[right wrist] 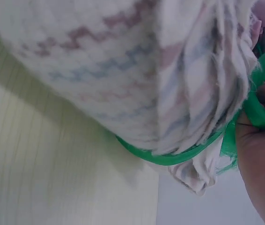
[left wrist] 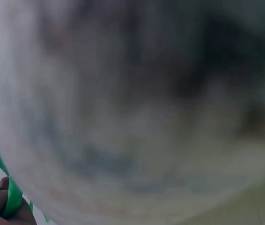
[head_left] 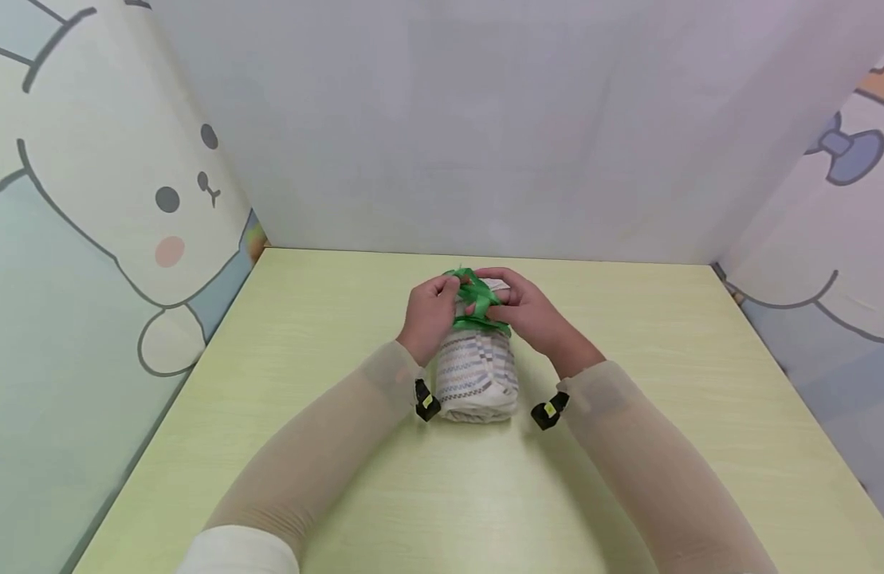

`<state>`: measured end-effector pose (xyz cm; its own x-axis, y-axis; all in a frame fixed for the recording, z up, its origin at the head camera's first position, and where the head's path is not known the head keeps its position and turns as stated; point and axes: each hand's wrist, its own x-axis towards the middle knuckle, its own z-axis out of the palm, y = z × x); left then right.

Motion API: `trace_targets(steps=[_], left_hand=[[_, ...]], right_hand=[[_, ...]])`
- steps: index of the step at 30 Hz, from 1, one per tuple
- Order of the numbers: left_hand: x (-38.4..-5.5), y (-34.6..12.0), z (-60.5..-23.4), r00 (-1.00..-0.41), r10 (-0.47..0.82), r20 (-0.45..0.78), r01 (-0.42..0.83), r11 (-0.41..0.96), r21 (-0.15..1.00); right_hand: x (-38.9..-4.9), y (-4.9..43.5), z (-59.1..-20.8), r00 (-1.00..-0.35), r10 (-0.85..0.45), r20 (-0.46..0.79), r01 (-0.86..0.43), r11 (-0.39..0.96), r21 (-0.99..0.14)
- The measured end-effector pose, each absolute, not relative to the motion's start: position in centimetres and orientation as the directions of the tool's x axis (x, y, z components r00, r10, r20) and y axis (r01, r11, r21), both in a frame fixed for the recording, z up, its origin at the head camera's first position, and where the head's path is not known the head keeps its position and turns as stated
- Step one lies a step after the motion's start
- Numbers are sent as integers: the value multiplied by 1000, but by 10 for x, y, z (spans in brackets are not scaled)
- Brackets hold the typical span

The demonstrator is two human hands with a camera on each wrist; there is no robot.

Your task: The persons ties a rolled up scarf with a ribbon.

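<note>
A wrapped bundle of white cloth [head_left: 477, 379] with zigzag rows of blue and reddish pattern lies on the table. Green ribbon [head_left: 482, 306] goes round its far end, where the cloth is gathered into folds [right wrist: 207, 79]. At the ribbon's left side, my left hand [head_left: 427, 315] pinches it between thumb and fingers. My right hand [head_left: 533, 315] grips the ribbon from the right, and a loop of green ribbon [right wrist: 259, 110] passes around its fingers in the right wrist view. Blurred cloth [left wrist: 114, 140] fills most of the left wrist view, hiding much of the hands' work.
The pale yellow-green table [head_left: 320, 319] reaches back to a plain whitish wall [head_left: 506, 135]. Side panels with cartoon animals [head_left: 126, 183] stand at left and right. Small black wrist cameras [head_left: 426, 400] hang from both sleeves near the bundle's near end.
</note>
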<state>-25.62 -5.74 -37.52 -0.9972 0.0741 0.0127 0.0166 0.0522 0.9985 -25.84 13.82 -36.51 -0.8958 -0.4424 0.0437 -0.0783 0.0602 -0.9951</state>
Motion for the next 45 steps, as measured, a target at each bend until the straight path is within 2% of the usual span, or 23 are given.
trace_targets(steps=[8, 14, 17, 21, 26, 29, 33, 38, 45], left_hand=[[-257, -55, -376, -995, 98, 6, 18, 117, 993], [-255, -53, -376, -995, 96, 4, 18, 144, 989], [-254, -52, -377, -995, 100, -5, 8, 127, 992], [-253, -50, -379, -994, 99, -33, -31, 28, 999], [-252, -48, -376, -991, 110, -69, -92, -215, 972], [-254, -46, -376, -990, 121, -69, -105, -326, 940], [-254, -48, -378, -992, 110, -67, -106, -393, 914], [-255, -52, -386, -996, 71, -57, -82, -436, 896], [-253, -54, -398, -994, 15, -105, -100, -448, 888]], right_hand=[[-257, 133, -370, -957, -277, 87, -173, 305, -936], [-253, 126, -371, -951, -261, 164, -275, 479, -834], [-250, 124, -371, -954, -248, 168, -274, 498, -823], [-249, 122, -372, -977, -154, 146, -194, 365, -911], [-248, 123, -369, -999, -36, 40, -44, 119, -992], [-247, 124, -368, -1000, -24, -18, 19, -43, -999], [-245, 126, -371, -999, -37, -32, 39, -214, -976], [-240, 129, -378, -999, -4, -39, 38, -309, -950], [-232, 129, -390, -976, 139, -168, 115, -329, -938]])
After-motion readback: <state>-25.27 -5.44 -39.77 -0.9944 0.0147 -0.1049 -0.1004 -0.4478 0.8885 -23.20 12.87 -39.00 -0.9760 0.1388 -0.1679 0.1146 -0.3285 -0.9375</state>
